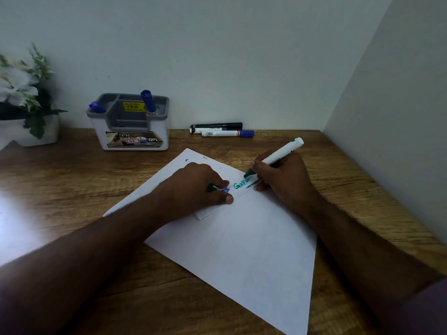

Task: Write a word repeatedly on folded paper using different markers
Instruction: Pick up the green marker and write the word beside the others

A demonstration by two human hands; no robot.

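On your brown wood bench (72, 180) in a white corner, your right hand (285, 180) grips one green marker (273, 158) on the folded paper (242, 250), your left hand (200, 187) pinches its green cap (211, 188), and five more markers wait behind.

Wooden desk (96, 180) set into a wall corner, white paper sheet (242, 250) lying askew at its middle, grey-and-white organiser (130, 131) at the back, two markers (221, 130) beside it along the wall, white plant pot (36, 134) at far left
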